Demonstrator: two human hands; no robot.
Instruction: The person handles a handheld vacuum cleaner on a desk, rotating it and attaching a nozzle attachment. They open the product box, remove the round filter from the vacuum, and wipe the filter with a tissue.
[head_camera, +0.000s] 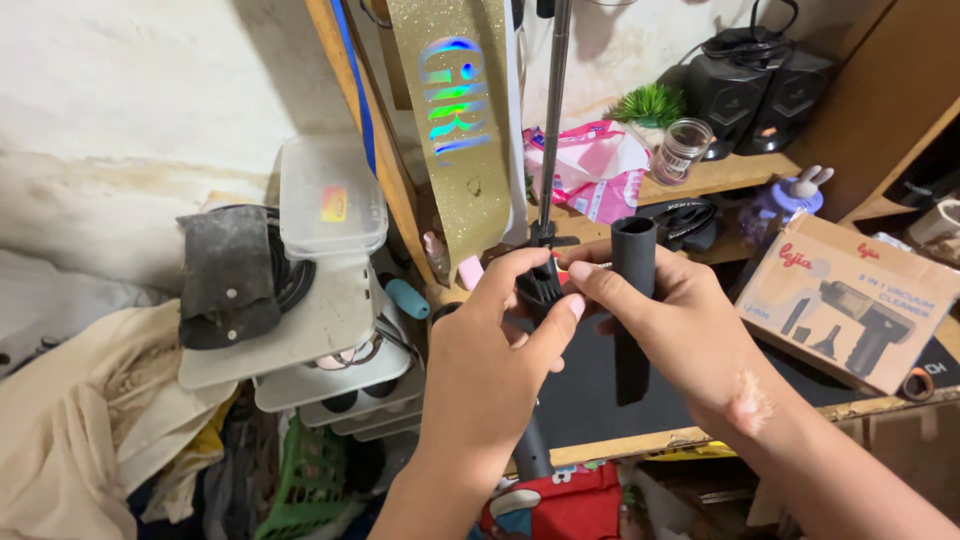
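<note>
A: Hands status?

B: Left hand (490, 340) grips a black handheld device (535, 300) above the bench's front edge; fingers (515, 268) curl over its top, thumb pressed to the side. The device's grey handle runs down below the wrist.

A: Right?

B: Right hand (680, 330) holds a black tube nozzle (632, 300) upright, open end up. Fingers wrap around its back, thumb (600, 285) pinching it from the front. The nozzle sits just beside the device's head; I can't tell whether they touch.

A: Containers?

B: Cardboard box (850, 300) at the bench's right edge, closed, contents hidden. A picture of a handheld vacuum and nozzles is printed on its lid. Small glass jar (683, 150) on the shelf above stands tilted, lid off, looks empty. Pink plastic bag (590, 165) beside it is crumpled, contents not readable.

A: Left side?

B: Clear plastic lidded box (330, 195) stands on a stack of white trays (320, 340) left of the bench. Its contents are unclear through the frosted wall. Dark folded item (228, 275) lies on the top tray over a coil of black cable. Green plastic basket (310, 480) sits below the trays, with cloth piled against it.

A: Anything else near the hands?

B: Gold glitter sash (455, 120) hangs from the wooden post behind them. A thin metal rod (550, 120) rises straight up behind the device. Two black speakers (760, 90) stand at the shelf's far right corner.
</note>
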